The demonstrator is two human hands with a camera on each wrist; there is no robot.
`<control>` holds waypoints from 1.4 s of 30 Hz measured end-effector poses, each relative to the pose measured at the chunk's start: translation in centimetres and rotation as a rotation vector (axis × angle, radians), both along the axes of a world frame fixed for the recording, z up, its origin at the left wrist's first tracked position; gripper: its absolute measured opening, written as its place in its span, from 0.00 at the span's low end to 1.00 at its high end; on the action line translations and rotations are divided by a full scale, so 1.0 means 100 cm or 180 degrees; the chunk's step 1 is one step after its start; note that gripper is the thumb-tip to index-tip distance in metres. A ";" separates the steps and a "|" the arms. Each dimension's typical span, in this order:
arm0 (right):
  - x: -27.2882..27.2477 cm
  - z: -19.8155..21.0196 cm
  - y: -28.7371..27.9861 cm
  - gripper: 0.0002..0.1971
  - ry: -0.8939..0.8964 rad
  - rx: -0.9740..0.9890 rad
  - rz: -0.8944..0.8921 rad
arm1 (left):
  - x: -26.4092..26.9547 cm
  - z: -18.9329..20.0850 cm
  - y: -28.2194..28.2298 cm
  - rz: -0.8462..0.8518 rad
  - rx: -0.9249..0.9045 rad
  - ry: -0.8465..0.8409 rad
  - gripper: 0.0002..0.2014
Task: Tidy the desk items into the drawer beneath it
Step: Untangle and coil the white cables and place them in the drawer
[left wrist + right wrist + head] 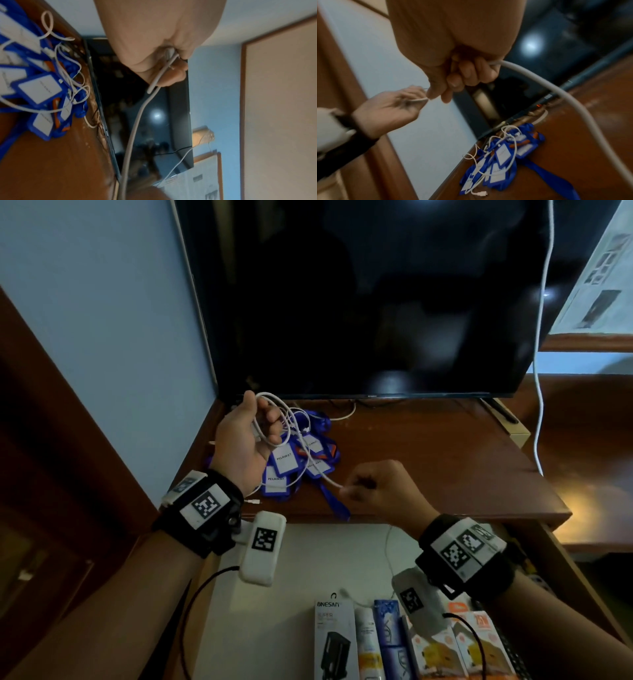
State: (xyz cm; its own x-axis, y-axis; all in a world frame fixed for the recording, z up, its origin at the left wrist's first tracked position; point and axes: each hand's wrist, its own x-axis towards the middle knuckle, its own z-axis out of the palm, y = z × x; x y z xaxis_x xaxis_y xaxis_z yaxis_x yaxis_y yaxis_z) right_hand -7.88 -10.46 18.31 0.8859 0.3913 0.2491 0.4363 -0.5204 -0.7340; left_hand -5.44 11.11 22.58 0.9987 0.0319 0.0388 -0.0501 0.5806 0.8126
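Above the desk (pixel 428 460), both hands (pixel 239 440) (pixel 383 487) grip the white cable (pixel 284 422).

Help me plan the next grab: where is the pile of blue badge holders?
In the head view the blue badge holders lie on the brown desk, left of centre, below the dark TV screen, between the left hand and right hand.
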 end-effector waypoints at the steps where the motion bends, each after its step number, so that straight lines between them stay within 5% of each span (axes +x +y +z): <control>1: -0.001 0.002 0.004 0.06 -0.0104 -0.0226 0.0131 | 0.000 0.000 -0.002 0.0059 0.0190 -0.0025 0.18; 5: -0.003 0.005 0.014 0.06 -0.0459 -0.0474 0.0510 | -0.001 -0.006 -0.015 0.0108 0.1034 -0.0177 0.18; 16: -0.006 0.019 -0.002 0.13 0.0000 0.0973 0.0216 | -0.014 -0.026 -0.046 -0.0648 0.2186 -0.0686 0.21; 25: -0.003 -0.002 -0.019 0.12 -0.0169 0.1723 -0.0671 | -0.030 -0.020 -0.067 -0.1651 0.1707 0.0246 0.20; 28: -0.011 -0.003 -0.018 0.06 0.0467 0.2007 -0.0369 | -0.028 -0.019 -0.069 -0.1588 0.1181 0.0601 0.20; 33: -0.018 -0.004 -0.020 0.23 0.1449 0.2111 0.0140 | -0.028 -0.019 -0.075 -0.1451 0.0748 0.0892 0.20; 38: -0.010 -0.007 -0.028 0.17 0.1872 0.2667 0.0440 | -0.033 -0.019 -0.077 -0.1587 0.0225 0.1013 0.22; 42: -0.010 -0.010 -0.027 0.18 0.2027 0.2444 0.0917 | -0.037 -0.020 -0.069 -0.2127 -0.0021 0.0897 0.22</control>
